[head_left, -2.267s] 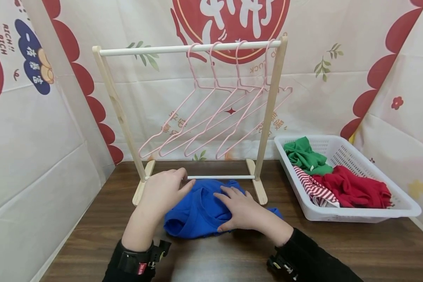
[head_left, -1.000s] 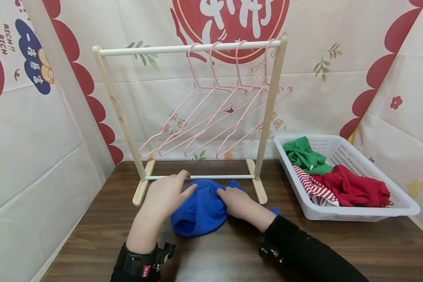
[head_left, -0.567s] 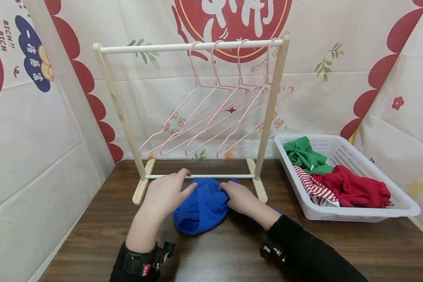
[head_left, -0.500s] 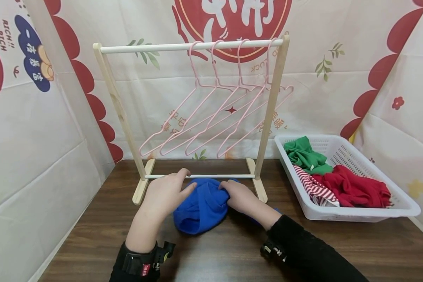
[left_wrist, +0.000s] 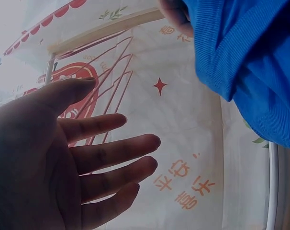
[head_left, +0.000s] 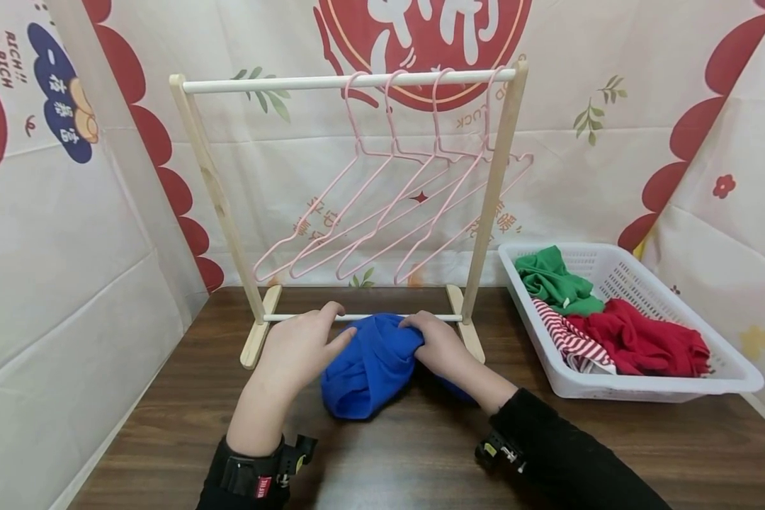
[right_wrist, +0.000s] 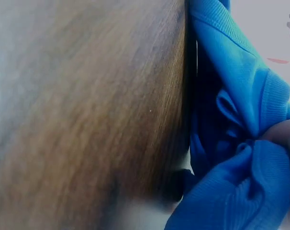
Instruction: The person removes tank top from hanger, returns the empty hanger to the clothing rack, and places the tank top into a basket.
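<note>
A crumpled blue garment with ribbed edging (head_left: pixel 371 365) is bunched at the middle of the table, in front of the rack. My right hand (head_left: pixel 443 347) pinches its right side and lifts that part off the table; in the right wrist view the cloth (right_wrist: pixel 240 187) folds around the fingers. My left hand (head_left: pixel 296 350) hovers just left of the garment. Its fingers are spread and relaxed in the left wrist view, where a gap separates the left hand (left_wrist: pixel 78 158) from the blue cloth (left_wrist: pixel 245 62).
A wooden rack (head_left: pixel 350 82) stands behind the hands, with several pink hangers (head_left: pixel 392 212) on the right half of its rail. To the right, a white basket (head_left: pixel 650 388) holds green (head_left: pixel 557 280), red (head_left: pixel 644 340) and red-striped cloth (head_left: pixel 574 340).
My right hand went from lying spread on the blue garment to pinching it, then rose slightly, pulling the cloth up. My left hand drew a little lower and stayed spread.
</note>
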Action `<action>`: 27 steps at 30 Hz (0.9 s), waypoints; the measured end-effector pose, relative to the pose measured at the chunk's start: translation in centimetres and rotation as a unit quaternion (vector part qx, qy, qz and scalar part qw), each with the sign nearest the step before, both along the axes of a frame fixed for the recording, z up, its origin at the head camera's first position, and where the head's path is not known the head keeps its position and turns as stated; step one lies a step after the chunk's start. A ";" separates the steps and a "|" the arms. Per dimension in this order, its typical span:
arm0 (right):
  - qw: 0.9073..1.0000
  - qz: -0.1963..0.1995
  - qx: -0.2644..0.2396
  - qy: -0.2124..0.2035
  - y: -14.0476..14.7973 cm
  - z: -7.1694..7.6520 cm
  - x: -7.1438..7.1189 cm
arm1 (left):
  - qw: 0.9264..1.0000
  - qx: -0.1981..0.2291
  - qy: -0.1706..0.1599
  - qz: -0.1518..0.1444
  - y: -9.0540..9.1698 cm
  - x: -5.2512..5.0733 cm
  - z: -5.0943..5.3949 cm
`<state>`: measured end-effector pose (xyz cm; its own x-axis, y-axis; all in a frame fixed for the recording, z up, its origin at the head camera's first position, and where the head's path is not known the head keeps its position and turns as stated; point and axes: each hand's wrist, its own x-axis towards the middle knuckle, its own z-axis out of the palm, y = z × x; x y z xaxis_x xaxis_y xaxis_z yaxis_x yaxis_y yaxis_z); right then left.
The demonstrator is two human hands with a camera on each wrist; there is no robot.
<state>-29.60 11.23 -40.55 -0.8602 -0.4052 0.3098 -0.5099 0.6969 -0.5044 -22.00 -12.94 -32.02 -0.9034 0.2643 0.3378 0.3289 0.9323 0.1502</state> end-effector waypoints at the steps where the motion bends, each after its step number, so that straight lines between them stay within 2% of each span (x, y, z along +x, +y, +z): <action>1: 1.000 0.001 -0.010 0.004 0.1 0.0 0.0 | 1.000 0.000 0.002 -0.001 0.0 0.0 0.0; 5: 0.998 0.003 -0.058 0.015 0.2 0.2 0.1 | 1.000 -0.002 0.008 -0.002 -0.1 0.0 -0.1; 14: 0.989 0.004 -0.149 0.004 0.8 1.1 0.4 | 1.000 0.006 0.020 0.000 -0.1 0.0 -0.2; 18: 0.980 0.002 -0.198 -0.021 1.0 1.5 0.7 | 1.000 0.006 0.022 -0.001 -0.2 0.0 -0.2; 22: 0.967 0.009 -0.248 -0.060 1.2 2.0 1.1 | 1.000 0.009 0.024 -0.003 -0.2 0.0 -0.2; 27: 0.954 0.016 -0.285 -0.095 1.7 2.8 2.0 | 0.999 0.019 0.040 -0.007 -0.2 -0.2 -0.2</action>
<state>-27.56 12.94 -37.75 -0.9128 -0.2436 0.3277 -0.3881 0.2678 -0.8819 -22.17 -13.11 -32.19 -0.8693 0.2632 0.4184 0.3550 0.9214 0.1579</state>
